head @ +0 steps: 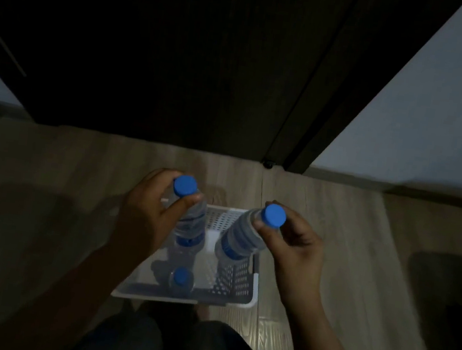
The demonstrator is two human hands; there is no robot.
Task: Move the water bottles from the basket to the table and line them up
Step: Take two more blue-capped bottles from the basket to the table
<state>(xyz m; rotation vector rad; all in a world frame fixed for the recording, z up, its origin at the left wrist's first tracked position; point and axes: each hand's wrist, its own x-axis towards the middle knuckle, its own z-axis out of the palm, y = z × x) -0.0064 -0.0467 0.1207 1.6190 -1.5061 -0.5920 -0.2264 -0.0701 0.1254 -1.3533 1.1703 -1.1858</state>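
Observation:
A white perforated basket (241, 290) stands on the wooden floor below me. My left hand (145, 210) grips the neck of a clear water bottle (189, 222) with a blue cap, held over the basket's left side. My right hand (293, 247) pinches the neck of a second blue-capped bottle (240, 239), tilted, over the basket's right side. A third bottle (180, 280) stands upright inside the basket near its front wall. No table is in view.
A dark door (167, 49) fills the top of the view, with a grey wall (437, 114) to its right. My knees (172, 343) are just in front of the basket. Bare wooden floor (47, 180) lies on both sides.

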